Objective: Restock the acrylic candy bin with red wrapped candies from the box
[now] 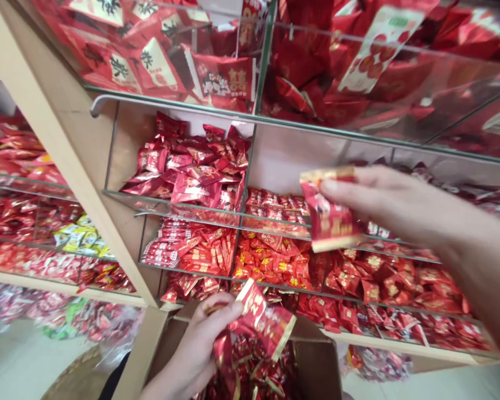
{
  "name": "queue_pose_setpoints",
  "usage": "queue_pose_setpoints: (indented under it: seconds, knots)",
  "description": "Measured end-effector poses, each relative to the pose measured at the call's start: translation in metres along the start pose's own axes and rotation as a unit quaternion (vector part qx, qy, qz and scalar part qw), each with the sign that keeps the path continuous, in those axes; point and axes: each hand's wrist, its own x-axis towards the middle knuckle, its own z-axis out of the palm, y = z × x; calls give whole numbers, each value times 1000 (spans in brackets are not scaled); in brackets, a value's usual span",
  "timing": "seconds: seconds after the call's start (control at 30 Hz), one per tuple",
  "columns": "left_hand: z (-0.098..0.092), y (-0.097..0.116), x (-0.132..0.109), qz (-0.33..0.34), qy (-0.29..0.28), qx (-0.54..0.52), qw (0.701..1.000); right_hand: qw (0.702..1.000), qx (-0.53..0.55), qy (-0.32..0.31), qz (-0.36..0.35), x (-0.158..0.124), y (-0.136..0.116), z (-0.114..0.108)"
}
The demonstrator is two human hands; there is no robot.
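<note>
My right hand (383, 203) is raised in front of the shelves and pinches a small red and gold candy packet (329, 214) by its top edge. Lower down, my left hand (204, 341) grips another red and gold packet (266, 322) over an open cardboard box (316, 366) full of the same red wrapped sweets. The left hand's fingers curl around the packet's left end.
A wooden shelf unit (66, 155) holds glass-fronted bins (183, 203) heaped with red candy packets in several rows. More red sweets, with some yellow ones (81, 233), fill the shelves at left. Bags of sweets (66, 319) lie on the floor below.
</note>
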Motion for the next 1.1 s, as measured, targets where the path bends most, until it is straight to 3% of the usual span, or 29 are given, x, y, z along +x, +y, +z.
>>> queue_pose_setpoints:
  seconds: [0.07, 0.13, 0.23, 0.3, 0.4, 0.5, 0.6, 0.7, 0.77, 0.8, 0.87, 0.93, 1.0, 1.1]
  knots:
    - [11, 6, 0, 33, -19, -4, 999, 974, 193, -118, 26, -33, -2, 27]
    - [21, 7, -2, 66, -38, -15, 997, 913, 361, -178, 69, -58, -2, 59]
    - [31, 3, -5, 105, -41, -29, 993, 815, 541, -136, 154, -79, 0, 101]
    - [34, -1, -6, 109, -61, -30, 992, 764, 607, -92, 196, -84, 2, 120]
    - [34, -6, -4, 84, -89, -39, 992, 719, 655, -32, 230, -89, 1, 136]
    - [29, -11, 1, 50, -65, -67, 994, 694, 674, 18, 254, -95, -6, 141]
    - [18, -16, 5, 33, -39, -80, 995, 688, 671, 60, 268, -97, -9, 143]
    - [8, -19, 3, 34, -112, -44, 992, 714, 638, 151, 248, -96, -1, 144]
    - [4, -20, -2, 68, -167, 12, 984, 756, 581, 192, 231, -97, 6, 146]
    - [3, -21, -4, 96, -161, 43, 981, 786, 542, 193, 226, -99, 8, 148]
    - [1, -22, -6, 156, -103, 112, 976, 842, 470, 158, 214, -105, 12, 152]
    - [-3, -21, -4, 192, -66, 187, 961, 866, 447, 115, 192, -113, 13, 159]
    - [-8, -18, 1, 218, -103, 266, 933, 846, 495, 88, 180, -119, 15, 165]
    - [-14, -11, 7, 307, -155, 352, 870, 783, 585, 36, 207, -120, 24, 166]
